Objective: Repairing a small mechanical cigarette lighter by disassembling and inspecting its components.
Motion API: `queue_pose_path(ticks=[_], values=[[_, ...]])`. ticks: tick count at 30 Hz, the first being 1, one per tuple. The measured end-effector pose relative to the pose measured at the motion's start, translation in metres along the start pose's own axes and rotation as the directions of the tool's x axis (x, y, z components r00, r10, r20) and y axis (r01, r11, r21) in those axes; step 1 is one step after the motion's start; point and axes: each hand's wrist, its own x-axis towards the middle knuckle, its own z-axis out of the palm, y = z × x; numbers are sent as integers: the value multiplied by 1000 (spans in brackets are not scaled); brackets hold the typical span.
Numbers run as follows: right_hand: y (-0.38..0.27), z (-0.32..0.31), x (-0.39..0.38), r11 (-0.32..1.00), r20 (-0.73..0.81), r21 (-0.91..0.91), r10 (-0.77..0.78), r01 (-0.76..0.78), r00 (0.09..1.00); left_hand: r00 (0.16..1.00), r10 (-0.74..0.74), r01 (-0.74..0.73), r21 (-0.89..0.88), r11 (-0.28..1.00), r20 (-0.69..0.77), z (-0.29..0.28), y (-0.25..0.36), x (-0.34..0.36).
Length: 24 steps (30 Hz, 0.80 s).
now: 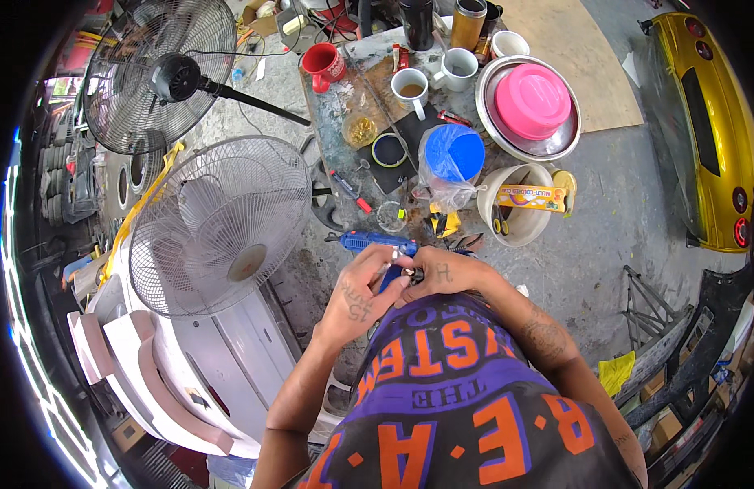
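My left hand [356,295] and my right hand [448,271] meet at the near edge of the worktable, close to my body. The fingers of both are closed in a pinch around something small and dark with a shiny bit, mostly hidden by the fingers. Something blue [389,277] shows just under the left fingertips; its kind cannot be made out. Just beyond my hands lies a blue power tool [379,242]. A small clear cup [391,216] and a yellow-and-black piece [445,220] are a little farther off.
Mugs, including a red mug [323,65], and tumblers stand at the table's far side. A blue round lid [454,153], a pink bowl [531,102] in a metal basin and a white bucket [514,175] crowd the right. Left stand two fans [222,224]; far right, a yellow car part [711,130].
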Motion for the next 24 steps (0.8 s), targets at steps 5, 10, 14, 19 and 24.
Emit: queue_pose_path(ticks=[5,10,14,19,24], values=[[6,3,-1,998,-5,-16,64,-64,998,996,-53,50,44,998,73,-3,-8,2],[1,3,-3,1000,-49,29,3,-1,999,988,-105,94,94,991,112,-3,-13,5],[11,3,-3,1000,-75,5,-15,15,997,988,-37,35,22,999,147,-1,-14,8],[-3,-3,-6,997,-12,2,81,-81,997,986,90,-85,-41,996,140,-1,-10,8],[-4,-3,-7,999,6,-7,53,-53,999,992,53,-43,-88,995,115,0,-11,7]])
